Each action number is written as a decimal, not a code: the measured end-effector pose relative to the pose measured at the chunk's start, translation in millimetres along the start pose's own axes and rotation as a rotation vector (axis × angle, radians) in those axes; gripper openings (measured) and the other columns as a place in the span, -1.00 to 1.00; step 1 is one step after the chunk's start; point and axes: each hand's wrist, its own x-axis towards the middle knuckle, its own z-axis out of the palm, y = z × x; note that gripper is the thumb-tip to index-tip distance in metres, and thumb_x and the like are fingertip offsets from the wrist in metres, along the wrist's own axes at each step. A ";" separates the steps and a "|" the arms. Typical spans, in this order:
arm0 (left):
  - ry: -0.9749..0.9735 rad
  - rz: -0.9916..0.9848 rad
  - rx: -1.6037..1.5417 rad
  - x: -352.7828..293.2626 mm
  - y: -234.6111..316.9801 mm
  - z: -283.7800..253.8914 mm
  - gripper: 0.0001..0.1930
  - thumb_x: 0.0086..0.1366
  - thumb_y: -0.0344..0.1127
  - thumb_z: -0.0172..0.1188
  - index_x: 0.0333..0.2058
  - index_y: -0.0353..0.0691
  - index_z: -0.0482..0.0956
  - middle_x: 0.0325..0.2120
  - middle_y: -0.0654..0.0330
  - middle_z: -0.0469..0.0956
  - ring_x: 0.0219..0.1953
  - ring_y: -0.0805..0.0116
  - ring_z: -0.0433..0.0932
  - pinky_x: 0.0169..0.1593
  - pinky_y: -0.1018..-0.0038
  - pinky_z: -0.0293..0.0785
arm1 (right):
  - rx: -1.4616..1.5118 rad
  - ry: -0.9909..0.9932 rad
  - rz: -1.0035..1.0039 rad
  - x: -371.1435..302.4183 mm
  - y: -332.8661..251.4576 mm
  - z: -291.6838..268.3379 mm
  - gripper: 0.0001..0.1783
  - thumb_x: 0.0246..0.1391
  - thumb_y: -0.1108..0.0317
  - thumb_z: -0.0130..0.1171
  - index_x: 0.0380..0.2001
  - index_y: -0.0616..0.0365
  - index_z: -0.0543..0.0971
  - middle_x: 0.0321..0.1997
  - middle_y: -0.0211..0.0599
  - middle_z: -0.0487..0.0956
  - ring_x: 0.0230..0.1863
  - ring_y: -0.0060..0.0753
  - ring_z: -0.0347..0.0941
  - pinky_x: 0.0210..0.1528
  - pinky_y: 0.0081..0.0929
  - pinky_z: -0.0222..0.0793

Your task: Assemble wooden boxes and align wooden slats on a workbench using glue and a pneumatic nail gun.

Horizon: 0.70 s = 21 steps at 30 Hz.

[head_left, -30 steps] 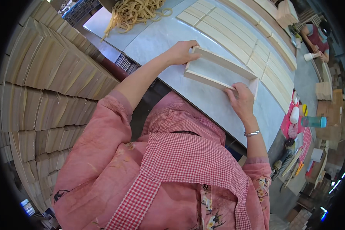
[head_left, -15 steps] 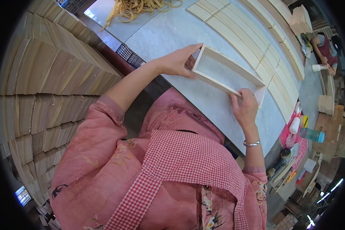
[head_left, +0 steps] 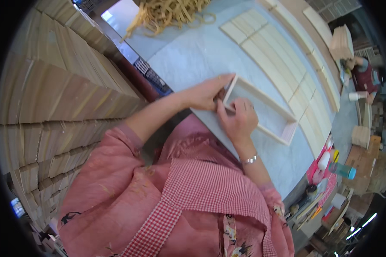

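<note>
A shallow rectangular wooden frame [head_left: 268, 100], pale and open in the middle, lies at a slant over the light grey tabletop [head_left: 180, 62]. My left hand [head_left: 206, 93] is closed around its left end, the fingers partly hidden behind the wood. Close beside it, my right hand [head_left: 240, 120] pinches the near long side by the left corner, thumb and fingers over the edge. The frame's far right end is free of both hands. Through the frame the tabletop shows.
Rows of flat pale wooden strips [head_left: 272, 51] lie beyond the frame. A heap of tan bands [head_left: 171, 15] sits at the far left. Tall wood stacks [head_left: 68, 81] rise on my left. A teal bottle [head_left: 342, 170] stands right; another person [head_left: 365, 77] is beyond.
My right hand has slid left along the near side, from the frame's right end to near my left hand. The frame appears lower in view, as does the whole table.
</note>
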 end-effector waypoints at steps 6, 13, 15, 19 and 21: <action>0.007 0.123 -0.012 0.8 10.3 0.2 -0.04 -0.01 -0.50 0.41 0.35 -0.44 0.06 -0.06 -0.05 0.43 -0.33 0.25 0.44 -0.23 0.43 0.48 | 0.218 -0.195 -0.193 -0.9 15.5 -24.0 -0.65 -0.07 0.47 0.42 -0.14 0.15 0.67 -0.16 -0.26 0.57 -0.29 -0.24 0.46 -0.25 -0.39 0.43; 0.037 0.203 0.087 -1.1 4.3 3.0 0.03 -0.01 -0.44 0.41 0.40 -0.44 -0.01 0.22 -0.18 0.28 0.02 -0.05 0.44 0.10 0.31 0.44 | 0.339 -0.323 -0.341 123.9 16.0 8.6 -0.70 -0.03 0.45 0.32 -0.15 0.18 0.64 -0.10 -0.22 0.57 -0.15 -0.14 0.47 -0.08 -0.30 0.44; -0.032 0.137 0.075 -2.7 12.3 1.2 0.05 -0.01 -0.44 0.41 0.41 -0.42 -0.03 0.32 -0.20 0.21 0.16 -0.14 0.40 0.21 0.27 0.40 | 0.342 -0.276 -0.420 170.5 10.0 55.9 -0.65 0.00 0.50 0.29 -0.08 0.18 0.63 -0.06 -0.22 0.59 -0.09 -0.08 0.46 -0.03 -0.29 0.45; -0.068 0.131 0.048 3.6 12.0 4.9 0.07 -0.01 -0.43 0.40 0.43 -0.41 -0.05 0.39 -0.19 0.12 0.26 -0.18 0.33 0.31 0.24 0.32 | 0.112 -0.270 -0.466 210.6 25.3 159.8 -0.73 0.02 0.43 0.25 -0.15 0.16 0.62 -0.07 -0.22 0.61 -0.09 -0.07 0.47 -0.08 -0.29 0.43; -0.080 0.117 0.031 2.7 7.9 4.5 0.07 -0.02 -0.43 0.39 0.43 -0.41 -0.05 0.41 -0.19 0.08 0.29 -0.19 0.31 0.34 0.23 0.29 | 0.012 -0.278 -0.433 208.6 23.4 168.9 -0.79 0.02 0.41 0.24 -0.23 0.14 0.63 -0.14 -0.21 0.64 -0.13 -0.06 0.49 -0.13 -0.27 0.44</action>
